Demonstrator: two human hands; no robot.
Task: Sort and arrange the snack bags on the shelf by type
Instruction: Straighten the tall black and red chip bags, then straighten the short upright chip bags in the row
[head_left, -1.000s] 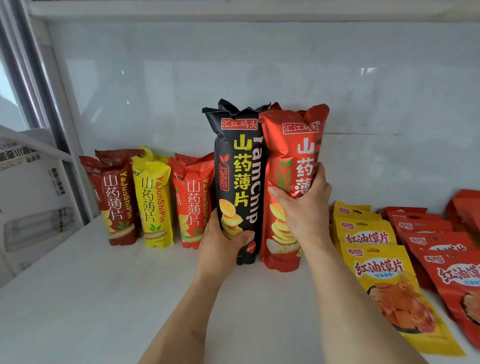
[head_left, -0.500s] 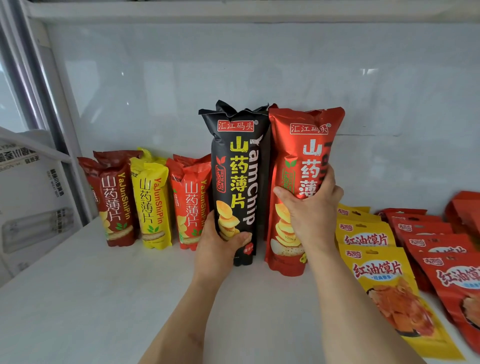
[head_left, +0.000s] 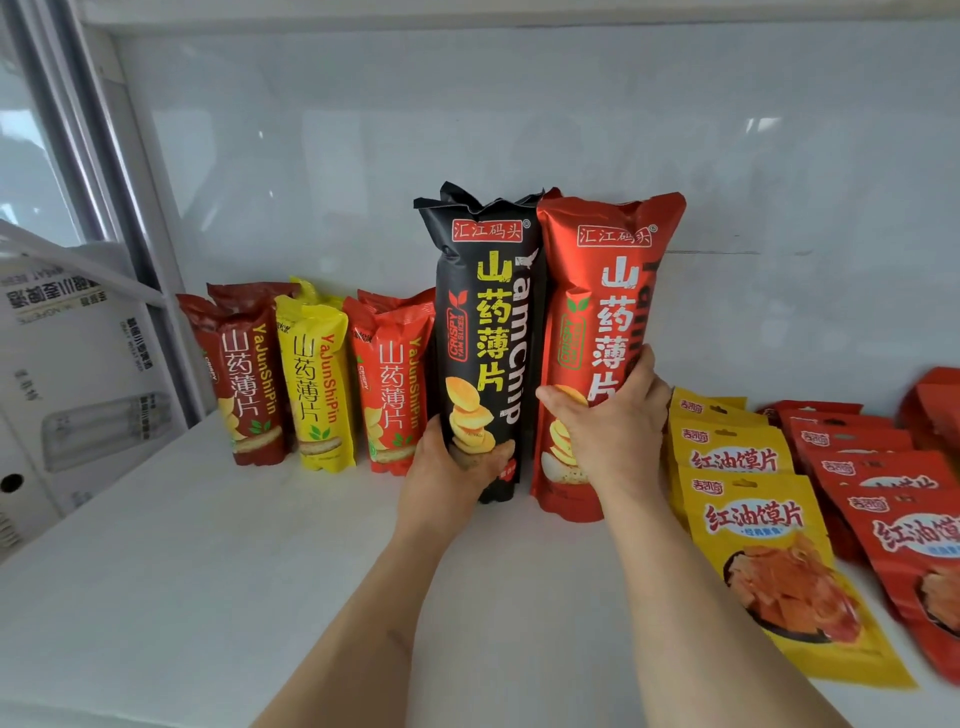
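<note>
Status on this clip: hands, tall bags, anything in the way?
Left hand grips black bag; right hand grips tall red bag. Both upright on shelf, side by side. Small bags close left, flat yellow bags close right.

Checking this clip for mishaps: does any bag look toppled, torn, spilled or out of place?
Nothing stands out. The left hand holds the black bag and the right hand the tall red bag, both upright; the small bags stand in a row, none torn or spilled.
</note>
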